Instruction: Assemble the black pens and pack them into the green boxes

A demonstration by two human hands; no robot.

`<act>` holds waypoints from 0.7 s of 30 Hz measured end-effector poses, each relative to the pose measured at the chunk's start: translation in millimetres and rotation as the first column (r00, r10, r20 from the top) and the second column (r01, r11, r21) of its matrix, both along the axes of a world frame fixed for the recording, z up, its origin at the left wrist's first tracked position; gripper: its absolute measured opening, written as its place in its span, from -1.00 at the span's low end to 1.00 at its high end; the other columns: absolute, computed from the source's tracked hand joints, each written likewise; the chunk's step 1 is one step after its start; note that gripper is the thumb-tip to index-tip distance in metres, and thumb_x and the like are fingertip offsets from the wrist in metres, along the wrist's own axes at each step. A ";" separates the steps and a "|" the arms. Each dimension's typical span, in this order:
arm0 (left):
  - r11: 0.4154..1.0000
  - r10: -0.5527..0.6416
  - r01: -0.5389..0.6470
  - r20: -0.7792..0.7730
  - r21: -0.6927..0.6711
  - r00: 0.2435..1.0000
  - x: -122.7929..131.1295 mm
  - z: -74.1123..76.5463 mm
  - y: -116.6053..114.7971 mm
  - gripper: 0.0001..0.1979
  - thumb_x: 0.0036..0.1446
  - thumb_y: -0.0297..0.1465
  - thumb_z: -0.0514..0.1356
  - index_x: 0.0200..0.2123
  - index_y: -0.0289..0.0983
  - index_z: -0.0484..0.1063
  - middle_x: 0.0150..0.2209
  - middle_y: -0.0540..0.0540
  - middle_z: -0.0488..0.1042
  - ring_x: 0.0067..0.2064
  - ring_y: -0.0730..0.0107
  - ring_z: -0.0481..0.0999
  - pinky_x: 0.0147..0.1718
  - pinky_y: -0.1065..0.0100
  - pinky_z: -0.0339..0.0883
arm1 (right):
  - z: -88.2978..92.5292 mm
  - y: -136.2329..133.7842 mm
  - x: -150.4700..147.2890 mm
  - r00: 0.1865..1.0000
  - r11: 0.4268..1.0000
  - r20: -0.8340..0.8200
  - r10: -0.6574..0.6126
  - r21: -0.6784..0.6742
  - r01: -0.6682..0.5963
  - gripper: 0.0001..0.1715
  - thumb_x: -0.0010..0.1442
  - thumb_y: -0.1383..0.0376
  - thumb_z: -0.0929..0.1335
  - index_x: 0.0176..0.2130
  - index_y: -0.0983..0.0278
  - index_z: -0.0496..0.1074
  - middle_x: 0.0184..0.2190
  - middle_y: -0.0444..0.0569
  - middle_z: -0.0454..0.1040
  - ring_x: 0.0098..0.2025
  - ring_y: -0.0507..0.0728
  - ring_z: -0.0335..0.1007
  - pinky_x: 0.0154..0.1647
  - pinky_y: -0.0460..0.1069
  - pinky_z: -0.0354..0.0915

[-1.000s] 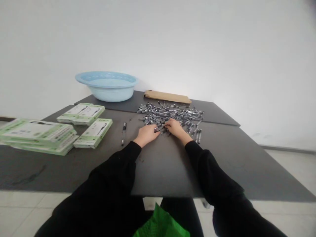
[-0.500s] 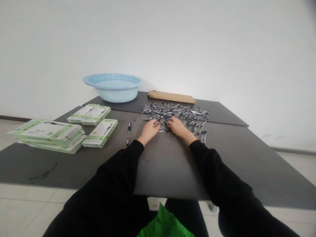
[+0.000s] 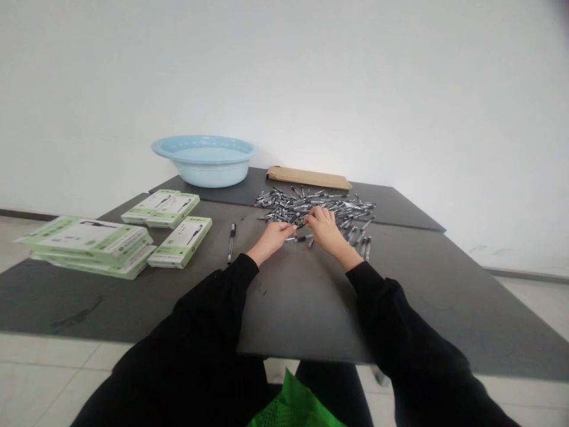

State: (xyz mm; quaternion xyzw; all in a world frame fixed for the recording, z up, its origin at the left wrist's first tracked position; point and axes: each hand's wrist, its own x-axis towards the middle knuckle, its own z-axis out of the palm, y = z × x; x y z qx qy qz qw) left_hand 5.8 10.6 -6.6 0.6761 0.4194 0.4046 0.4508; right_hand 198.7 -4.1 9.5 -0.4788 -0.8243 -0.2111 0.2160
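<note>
Hands (image 3: 326, 231) closer together than before, pens (image 3: 306, 204) mostly just beyond

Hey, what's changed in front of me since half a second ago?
Your left hand has reached rightward, bringing its fingertips closer to the right hand, which has shifted slightly right at the near side of the pen pile. Whether either took or let go of anything is too small to tell. The lone pen, boxes, basin and cardboard stayed put.
</note>
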 end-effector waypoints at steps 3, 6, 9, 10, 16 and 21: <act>0.990 0.019 0.003 0.157 -0.139 0.987 1.5 1.4 -2.3 -0.62 0.08 -0.07 0.22 -0.48 -0.30 0.41 -0.71 0.17 0.04 -0.66 0.58 0.00 -0.62 0.44 -0.16 | 8.9 -7.2 -2.0 0.991 0.997 -0.130 -0.028 0.073 0.038 -0.80 0.33 0.33 0.24 -0.16 0.25 0.46 -0.05 0.14 0.35 -0.05 0.25 0.19 -0.05 0.12 0.09; 0.965 0.005 0.096 0.381 -0.245 0.925 2.1 5.9 -5.6 -0.65 0.09 -0.08 0.24 -0.42 -0.28 0.38 -0.70 0.22 -0.04 -0.68 0.63 -0.10 -0.66 0.48 -0.20 | 22.0 -13.4 0.4 0.911 0.990 -0.411 -0.019 0.122 0.075 -0.75 0.30 0.29 0.27 -0.06 0.29 0.43 -0.05 0.18 0.35 -0.07 0.24 0.25 -0.04 0.12 0.16; 0.948 -0.046 0.194 0.496 -0.252 0.867 3.7 11.2 -12.0 -0.65 0.08 -0.10 0.29 -0.38 -0.29 0.38 -0.69 0.23 -0.06 -0.68 0.65 -0.12 -0.68 0.50 -0.19 | 32.6 -17.0 2.9 0.728 0.999 -0.685 -0.028 0.005 0.043 -0.69 0.26 0.14 0.31 -0.14 0.32 0.43 -0.22 0.09 0.42 -0.22 0.18 0.33 -0.16 0.06 0.26; 0.944 -0.068 0.217 0.500 -0.247 0.863 4.9 12.3 -14.9 -0.65 0.08 -0.11 0.29 -0.37 -0.30 0.38 -0.69 0.23 -0.05 -0.68 0.66 -0.11 -0.68 0.51 -0.19 | 34.4 -17.9 2.6 0.655 0.996 -0.753 -0.061 -0.086 -0.007 -0.65 0.25 0.07 0.31 -0.20 0.31 0.44 -0.33 0.03 0.42 -0.31 0.14 0.33 -0.25 0.03 0.27; 0.904 -0.237 0.352 0.401 -0.242 0.885 14.6 10.0 -32.2 -0.65 0.11 -0.14 0.29 -0.41 -0.32 0.36 -0.70 0.21 0.00 -0.69 0.68 -0.08 -0.69 0.51 -0.23 | 33.3 -23.9 -6.1 0.261 0.745 -0.936 -0.238 -0.348 -0.569 -0.35 0.12 -0.25 0.29 -0.38 0.29 0.45 -0.70 -0.22 0.25 -0.70 -0.04 0.09 -0.67 -0.11 0.04; 0.750 -0.369 0.556 0.473 -0.357 0.800 13.7 8.1 -33.1 -0.69 0.23 -0.16 0.14 -0.33 -0.32 0.37 -0.67 0.20 -0.03 -0.70 0.65 -0.16 -0.71 0.51 -0.27 | 43.2 -24.2 7.8 0.132 0.748 -0.959 -0.250 -0.277 -0.602 -0.34 0.13 -0.25 0.30 -0.58 0.24 0.32 -0.86 -0.28 0.04 -0.79 -0.06 -0.10 -0.74 -0.10 -0.13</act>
